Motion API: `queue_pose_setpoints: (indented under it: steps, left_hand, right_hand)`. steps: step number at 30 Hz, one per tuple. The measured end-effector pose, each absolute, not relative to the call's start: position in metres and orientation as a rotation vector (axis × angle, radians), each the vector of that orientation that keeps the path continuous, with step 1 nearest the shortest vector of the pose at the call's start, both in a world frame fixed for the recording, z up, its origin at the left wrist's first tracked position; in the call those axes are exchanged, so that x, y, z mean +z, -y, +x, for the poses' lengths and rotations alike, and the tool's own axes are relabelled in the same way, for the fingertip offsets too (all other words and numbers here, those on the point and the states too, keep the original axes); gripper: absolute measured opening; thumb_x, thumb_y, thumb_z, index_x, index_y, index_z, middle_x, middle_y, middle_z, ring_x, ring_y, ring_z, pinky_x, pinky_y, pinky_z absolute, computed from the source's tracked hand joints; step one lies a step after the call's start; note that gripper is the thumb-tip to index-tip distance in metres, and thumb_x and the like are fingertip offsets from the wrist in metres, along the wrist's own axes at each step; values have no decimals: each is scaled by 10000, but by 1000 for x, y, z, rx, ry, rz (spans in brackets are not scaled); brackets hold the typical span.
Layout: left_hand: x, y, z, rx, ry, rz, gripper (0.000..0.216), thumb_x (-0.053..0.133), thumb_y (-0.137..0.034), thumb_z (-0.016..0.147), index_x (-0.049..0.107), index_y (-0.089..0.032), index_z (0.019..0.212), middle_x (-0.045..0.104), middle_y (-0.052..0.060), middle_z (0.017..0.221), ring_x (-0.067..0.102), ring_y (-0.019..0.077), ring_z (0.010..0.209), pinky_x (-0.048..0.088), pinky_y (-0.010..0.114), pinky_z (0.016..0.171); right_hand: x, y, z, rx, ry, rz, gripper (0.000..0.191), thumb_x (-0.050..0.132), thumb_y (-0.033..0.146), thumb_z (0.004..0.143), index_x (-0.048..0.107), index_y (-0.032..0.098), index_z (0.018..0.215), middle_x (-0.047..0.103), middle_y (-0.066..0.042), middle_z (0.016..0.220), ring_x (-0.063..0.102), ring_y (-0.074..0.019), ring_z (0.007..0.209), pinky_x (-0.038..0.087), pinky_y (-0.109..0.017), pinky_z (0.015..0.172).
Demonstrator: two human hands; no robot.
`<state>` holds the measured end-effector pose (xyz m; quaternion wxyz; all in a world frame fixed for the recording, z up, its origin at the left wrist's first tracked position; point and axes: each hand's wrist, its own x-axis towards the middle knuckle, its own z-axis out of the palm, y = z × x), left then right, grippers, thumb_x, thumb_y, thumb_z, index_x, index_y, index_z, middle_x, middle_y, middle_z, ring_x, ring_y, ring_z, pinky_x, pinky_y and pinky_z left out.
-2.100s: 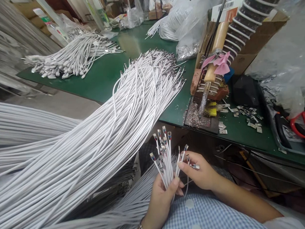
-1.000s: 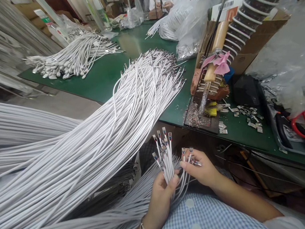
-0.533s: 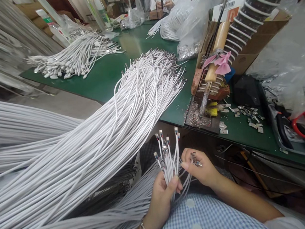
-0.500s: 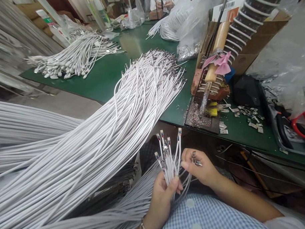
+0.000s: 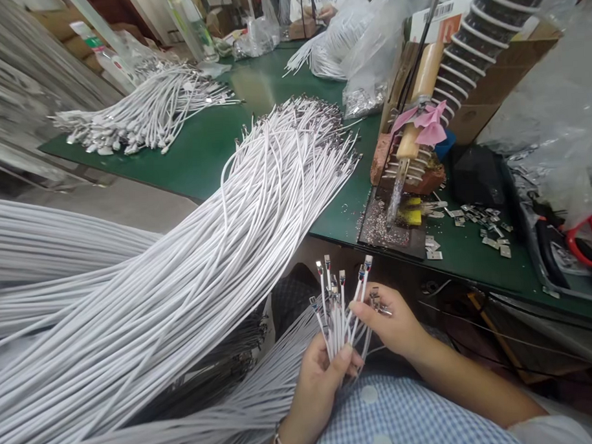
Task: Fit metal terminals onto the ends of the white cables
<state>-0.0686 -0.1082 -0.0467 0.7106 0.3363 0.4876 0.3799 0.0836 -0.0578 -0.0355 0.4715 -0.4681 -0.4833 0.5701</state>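
My left hand [image 5: 321,380] is closed round a bunch of white cables [image 5: 337,327] above my lap. Small metal plugs with bits of coloured wire tip these cables, fanning upward. At the bunch's right side, my right hand [image 5: 396,322] has its thumb and fingers pinched on a cable or two. Several small metal connector pieces [image 5: 376,300] are tucked in the curled fingers of that same hand. Beyond both hands, a large bundle of white cables [image 5: 256,197] lies over the green table [image 5: 334,211], tips pointing away from me.
A wooden-handled soldering iron [image 5: 416,114] leans tip-down over a dark plate [image 5: 374,235] with solder specks. Loose metal connector shells [image 5: 490,225] lie right of it. Red-handled scissors [image 5: 588,241] rest in a tray. Another cable pile [image 5: 141,117] sits far left; a person's hands show at the back.
The cable bunch and my left hand have shifted slightly right. My right thumb and fingers now meet cables at the bunch's right side, higher than before.
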Motion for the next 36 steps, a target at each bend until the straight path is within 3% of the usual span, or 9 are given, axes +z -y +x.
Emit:
queue_pose_setpoints:
  steps: [11,17,24,36]
  left_hand:
    - [-44,107,-67,871,-1100,701,170,649,-299,757,582,-150,803,678,23,680,569,116,598,451,234,600]
    - [-42,108,-64,869,-1118,663,199,682,-291,720,601,-137,816,673,24,672,570,121,589,461,248,602]
    - [-45,108,-64,929,-1152,616,201,669,-291,736,594,-143,851,688,26,700,580,114,591,468,244,621]
    - [-50,111,-70,896,-1118,664,201,649,-256,767,604,-161,939,685,19,728,597,120,645,477,228,625]
  right_hand:
    - [-37,58,83,1456,1199,-1054,256,604,318,782,462,173,626,441,53,551,392,-72,489,355,-190,473]
    - [-34,58,85,1397,1321,-1094,158,550,317,824,583,164,802,600,-25,723,541,-129,638,451,-250,604]
    - [-31,61,83,1466,1278,-1067,210,560,307,818,496,171,672,541,21,602,499,-97,523,430,-213,515]
    - [-37,61,83,1562,1267,-1138,258,575,405,790,537,160,723,564,4,631,525,-112,554,464,-237,551]
